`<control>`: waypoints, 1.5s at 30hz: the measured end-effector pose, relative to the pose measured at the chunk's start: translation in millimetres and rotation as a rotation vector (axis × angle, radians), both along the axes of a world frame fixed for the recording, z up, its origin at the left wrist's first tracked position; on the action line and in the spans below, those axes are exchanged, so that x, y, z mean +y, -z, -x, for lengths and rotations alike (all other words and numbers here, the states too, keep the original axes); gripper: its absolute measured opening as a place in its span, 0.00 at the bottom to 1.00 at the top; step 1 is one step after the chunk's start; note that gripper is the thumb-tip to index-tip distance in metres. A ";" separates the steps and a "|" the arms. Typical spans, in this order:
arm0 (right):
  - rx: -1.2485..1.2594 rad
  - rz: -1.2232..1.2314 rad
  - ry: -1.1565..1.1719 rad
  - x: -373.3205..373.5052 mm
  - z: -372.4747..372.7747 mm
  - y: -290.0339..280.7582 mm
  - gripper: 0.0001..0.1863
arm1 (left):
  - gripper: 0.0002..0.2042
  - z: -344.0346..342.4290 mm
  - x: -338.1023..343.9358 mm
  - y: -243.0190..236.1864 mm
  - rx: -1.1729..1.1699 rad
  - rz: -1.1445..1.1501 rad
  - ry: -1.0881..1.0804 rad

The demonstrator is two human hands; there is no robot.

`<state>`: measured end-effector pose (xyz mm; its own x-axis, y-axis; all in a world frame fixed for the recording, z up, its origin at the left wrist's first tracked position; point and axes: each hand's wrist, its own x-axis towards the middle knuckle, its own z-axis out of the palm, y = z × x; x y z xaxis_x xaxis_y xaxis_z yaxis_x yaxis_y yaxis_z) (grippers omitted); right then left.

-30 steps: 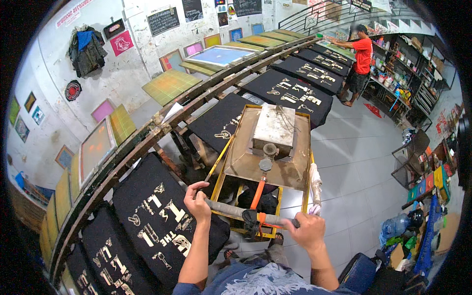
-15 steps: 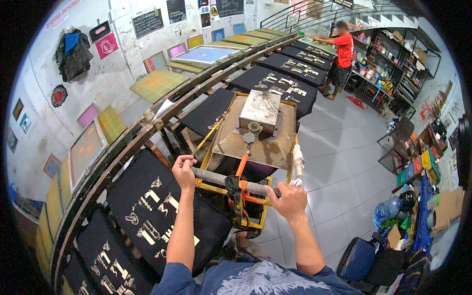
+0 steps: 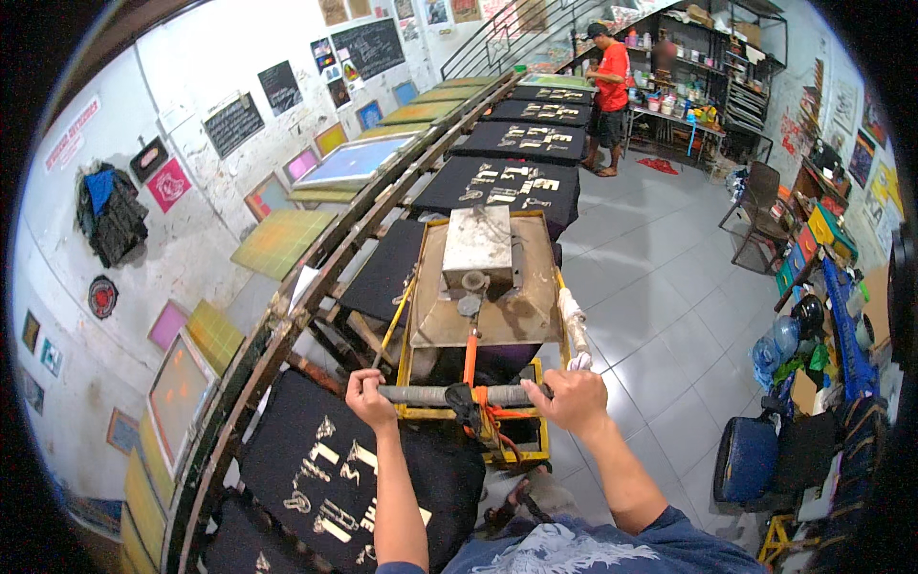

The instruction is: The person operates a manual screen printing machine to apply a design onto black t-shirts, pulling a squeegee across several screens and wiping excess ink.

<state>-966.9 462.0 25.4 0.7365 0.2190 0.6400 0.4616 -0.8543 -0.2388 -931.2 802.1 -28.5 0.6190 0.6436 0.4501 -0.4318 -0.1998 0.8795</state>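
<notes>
My left hand (image 3: 371, 397) is closed round the left end of a grey wrapped handlebar (image 3: 421, 393). Round its right end my right hand (image 3: 571, 397) is wrapped, knuckles up. Black and orange straps (image 3: 469, 406) are tied at the bar's middle. The handlebar belongs to a yellow metal frame (image 3: 548, 440) that carries a wide, stained metal hood (image 3: 430, 320) with a silver box (image 3: 478, 239) on top. An orange rod (image 3: 470, 359) runs from the hood toward the bar. Below my left forearm lies a black T-shirt (image 3: 287, 450) with a cream print.
More black printed shirts (image 3: 521, 143) lie in a row along a long rail (image 3: 382, 206). At the far end stands a co-worker in a red shirt (image 3: 612, 77). Printing screens (image 3: 354, 163) lean at the left wall. A chair (image 3: 760, 210) and blue seat (image 3: 746, 459) stand right.
My view has shifted, so the hood and frame appear slightly lower left. Both hands stay on the handlebar. The co-worker's outstretched arms are now bent in closer.
</notes>
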 end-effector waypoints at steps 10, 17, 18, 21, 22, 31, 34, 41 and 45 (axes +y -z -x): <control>-0.031 -0.039 -0.009 0.0 -1.3 1.7 0.27 | 0.07 -2.4 1.0 3.4 0.002 0.018 0.026; 0.004 -0.006 0.010 -1.4 -0.8 1.5 0.26 | 0.07 -2.7 0.2 0.5 0.001 0.001 0.003; 0.002 -0.010 0.008 -1.5 -1.2 2.2 0.26 | 0.07 -2.5 0.4 0.1 0.007 -0.003 0.005; 0.002 -0.007 0.006 -1.5 -1.5 2.6 0.26 | 0.07 -0.9 0.7 -1.2 0.021 -0.016 0.016; 0.005 -0.004 0.005 -1.8 -1.0 2.7 0.26 | 0.08 0.0 0.3 -2.0 0.025 -0.019 0.024; 0.006 0.000 0.011 -2.4 2.7 -3.4 0.26 | 0.09 2.0 -1.4 -5.8 0.066 -0.037 0.042; -0.003 0.001 0.011 -0.5 1.9 -1.4 0.26 | 0.08 -1.3 2.7 -1.9 0.019 -0.052 0.020; -0.031 0.017 0.045 -1.0 0.6 3.3 0.26 | 0.08 1.2 2.7 -3.5 0.063 -0.057 0.054; -0.027 0.045 0.039 -0.3 2.0 1.3 0.26 | 0.08 4.1 -0.2 -4.9 0.068 0.005 0.055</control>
<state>-968.9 461.7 24.1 0.7277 0.2195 0.6498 0.4336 -0.8813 -0.1879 -935.3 801.8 -23.6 0.6821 0.6100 0.4033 -0.3816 -0.1735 0.9079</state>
